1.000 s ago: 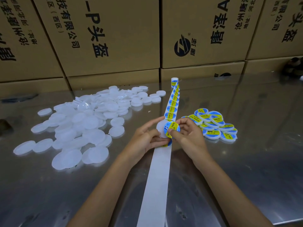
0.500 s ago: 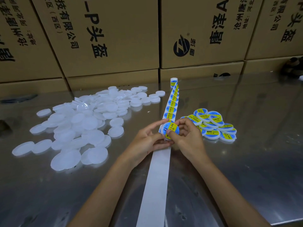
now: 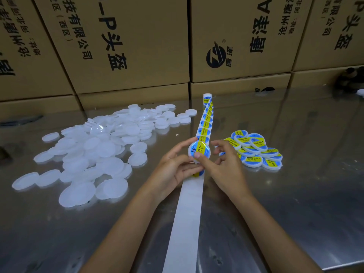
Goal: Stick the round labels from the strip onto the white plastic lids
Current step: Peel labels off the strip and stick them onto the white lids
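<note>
The left hand point(image 3: 173, 168) curls its fingers around the rim of a white lid point(image 3: 199, 151), holding it above the label strip point(image 3: 205, 125). The right hand point(image 3: 224, 164) presses its thumb onto the blue-and-yellow label point(image 3: 201, 148) on the lid's face, its other fingers loosely spread beside it. Unlabelled lids point(image 3: 94, 154) lie left of the fingers, labelled lids point(image 3: 254, 148) just right.

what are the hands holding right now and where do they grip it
Left hand holds a labelled white lid by its rim; right hand presses a thumb on its label.
</note>
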`<state>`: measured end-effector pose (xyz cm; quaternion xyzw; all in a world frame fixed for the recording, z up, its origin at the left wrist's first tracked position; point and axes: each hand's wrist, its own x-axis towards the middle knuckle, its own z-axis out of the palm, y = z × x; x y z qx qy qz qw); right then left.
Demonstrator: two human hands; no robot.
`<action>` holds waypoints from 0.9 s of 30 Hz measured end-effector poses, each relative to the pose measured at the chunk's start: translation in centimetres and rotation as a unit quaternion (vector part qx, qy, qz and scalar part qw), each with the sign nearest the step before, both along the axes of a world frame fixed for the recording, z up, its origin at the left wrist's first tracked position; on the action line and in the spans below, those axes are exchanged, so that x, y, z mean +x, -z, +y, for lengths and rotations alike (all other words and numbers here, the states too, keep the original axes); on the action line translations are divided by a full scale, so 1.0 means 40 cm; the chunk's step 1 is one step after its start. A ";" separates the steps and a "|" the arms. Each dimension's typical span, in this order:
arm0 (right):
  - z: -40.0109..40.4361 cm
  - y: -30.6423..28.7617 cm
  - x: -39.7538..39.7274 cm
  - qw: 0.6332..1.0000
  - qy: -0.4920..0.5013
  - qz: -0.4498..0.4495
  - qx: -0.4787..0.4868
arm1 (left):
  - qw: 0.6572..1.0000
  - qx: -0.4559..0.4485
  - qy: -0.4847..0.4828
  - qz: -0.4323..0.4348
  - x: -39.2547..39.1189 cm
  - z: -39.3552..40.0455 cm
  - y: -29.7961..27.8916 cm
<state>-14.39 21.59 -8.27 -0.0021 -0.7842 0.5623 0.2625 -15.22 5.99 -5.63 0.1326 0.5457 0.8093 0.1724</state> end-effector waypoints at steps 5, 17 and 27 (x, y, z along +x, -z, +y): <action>-0.005 -0.004 0.012 0.999 -0.004 0.027 0.025 | 0.996 0.066 0.046 -0.044 0.000 0.004 -0.001; 0.000 -0.016 0.019 0.997 -0.063 0.044 -0.014 | 0.984 -0.151 -0.055 0.083 0.011 -0.008 -0.005; -0.027 -0.012 0.024 0.982 -0.186 -0.030 -0.032 | 0.969 -0.083 -0.225 0.063 -0.001 -0.021 -0.009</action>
